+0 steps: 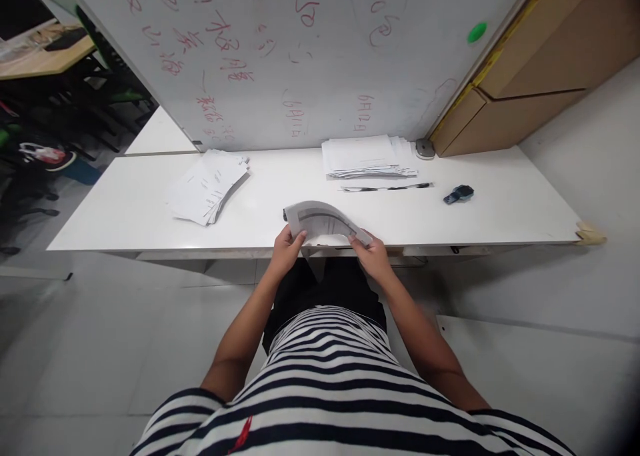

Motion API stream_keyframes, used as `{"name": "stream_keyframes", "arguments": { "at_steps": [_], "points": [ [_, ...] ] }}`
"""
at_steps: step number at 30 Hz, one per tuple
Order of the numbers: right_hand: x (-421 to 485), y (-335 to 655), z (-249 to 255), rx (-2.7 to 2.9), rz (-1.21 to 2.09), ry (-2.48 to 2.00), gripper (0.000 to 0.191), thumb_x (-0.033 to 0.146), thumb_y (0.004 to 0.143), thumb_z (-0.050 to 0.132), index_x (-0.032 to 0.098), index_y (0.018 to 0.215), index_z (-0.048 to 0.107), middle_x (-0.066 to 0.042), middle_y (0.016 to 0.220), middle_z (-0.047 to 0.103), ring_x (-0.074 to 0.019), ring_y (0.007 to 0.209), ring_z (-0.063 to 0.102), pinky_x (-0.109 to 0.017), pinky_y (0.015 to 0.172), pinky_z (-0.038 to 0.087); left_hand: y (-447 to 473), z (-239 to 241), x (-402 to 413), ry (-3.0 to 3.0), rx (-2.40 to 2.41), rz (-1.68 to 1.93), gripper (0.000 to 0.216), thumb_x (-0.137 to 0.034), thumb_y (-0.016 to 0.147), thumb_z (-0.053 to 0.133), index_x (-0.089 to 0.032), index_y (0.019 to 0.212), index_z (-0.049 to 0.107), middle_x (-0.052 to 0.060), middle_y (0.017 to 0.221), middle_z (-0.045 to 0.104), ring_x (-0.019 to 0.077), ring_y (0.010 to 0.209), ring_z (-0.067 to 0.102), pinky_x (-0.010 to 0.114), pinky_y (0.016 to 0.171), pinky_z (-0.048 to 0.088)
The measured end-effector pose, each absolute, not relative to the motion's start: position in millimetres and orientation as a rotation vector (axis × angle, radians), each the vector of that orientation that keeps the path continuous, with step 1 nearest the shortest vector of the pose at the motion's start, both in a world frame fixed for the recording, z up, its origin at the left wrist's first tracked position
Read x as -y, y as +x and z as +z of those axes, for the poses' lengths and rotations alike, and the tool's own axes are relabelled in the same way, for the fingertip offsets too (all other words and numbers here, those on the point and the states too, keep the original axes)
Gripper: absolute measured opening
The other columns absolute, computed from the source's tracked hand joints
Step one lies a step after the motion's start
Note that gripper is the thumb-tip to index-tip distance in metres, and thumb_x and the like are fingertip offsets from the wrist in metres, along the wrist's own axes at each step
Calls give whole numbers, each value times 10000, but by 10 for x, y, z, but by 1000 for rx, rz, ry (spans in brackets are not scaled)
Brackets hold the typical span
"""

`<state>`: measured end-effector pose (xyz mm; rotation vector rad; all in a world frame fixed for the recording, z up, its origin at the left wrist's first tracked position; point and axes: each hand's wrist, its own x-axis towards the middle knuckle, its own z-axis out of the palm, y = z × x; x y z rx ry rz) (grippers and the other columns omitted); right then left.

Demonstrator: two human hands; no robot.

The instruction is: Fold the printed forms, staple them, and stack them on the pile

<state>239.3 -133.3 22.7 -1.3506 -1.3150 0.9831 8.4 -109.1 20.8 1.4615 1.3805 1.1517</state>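
Navy-and-white striped shirt cloth (pixel 320 389) is seen nearest. Bowed grey-white printed paper (pixel 320 217) is gripped at both ends by the left hand (pixel 287 249) and right hand (pixel 374 256) over the front edge of the long white worktop (pixel 510 213), not yet laid down; beyond, a fanned white-paper pile (pixel 207 186) and squarer white-paper stack (pixel 363 156) are already placed.

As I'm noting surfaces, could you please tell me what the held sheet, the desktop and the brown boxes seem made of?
Held sheet: probably matte paper, printed and bending in a curve. Desktop: perhaps laminate, smooth and white with a faint sheen. Brown boxes: likely cardboard, matte, with crisp folded edges.
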Motion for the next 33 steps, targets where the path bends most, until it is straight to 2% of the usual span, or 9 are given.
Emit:
{"name": "stream_keyframes", "arguments": {
  "at_steps": [7,13,16,19,22,24,26,33],
  "points": [
    [1401,2252,131,1300,939,-1475,395,478,835,567,149,1010,696,-77,955,722,-241,973,630,-354,889,477,209,53,1178,1745,-1431,1093,325,-409,929,463,-216,1141,615,72,1099,672,233,1048,609,385,904,478],
    [1576,2428,70,1196,830,-1656,414,501,816,571,135,950,713,-101,910,731,-273,920,660,-392,858,496,178,182,1105,1913,-1409,1094,335,-403,957,410,-221,1196,559,81,1139,642,213,1063,595,366,904,482],
    [1696,2643,23,1025,769,-1712,450,497,755,654,131,1013,703,-120,988,731,-289,951,664,-407,861,502,144,278,899,2116,-1450,1096,379,-412,949,429,-207,1259,506,101,1236,592,224,1173,528,386,995,422],
    [1766,2852,-54,806,826,-1675,498,489,685,726,133,1033,697,-119,1027,728,-280,932,675,-411,842,520,110,243,594,2323,-1594,957,505,-459,885,540,-193,1309,470,126,1337,518,288,1276,424,442,1058,341],
    [1783,2969,-97,628,959,-1609,525,474,619,784,130,1006,697,-108,993,734,-247,792,685,-367,678,556,82,106,349,2349,-1706,775,480,-446,849,595,-192,1251,524,126,1238,567,320,1175,469,454,976,383],
    [1779,2983,-74,577,1040,-1578,538,465,593,805,131,999,693,-97,954,734,-214,683,662,-315,526,527,63,24,275,2339,-1721,722,399,-424,856,587,-200,1186,564,115,1120,600,306,1063,501,435,901,410],
    [1766,2960,-23,556,1094,-1548,535,460,588,813,131,992,690,-88,922,731,-187,627,631,-274,437,476,43,-18,266,2351,-1690,722,359,-415,861,580,-208,1154,574,108,1078,596,295,1018,494,423,871,410],
    [1668,2804,8,581,1185,-1488,491,433,609,810,143,986,687,-68,931,720,-169,649,614,-251,432,468,18,19,346,2333,-1549,737,337,-401,866,573,-214,1146,563,91,1073,576,265,1004,474,402,884,391]
  ]
}}
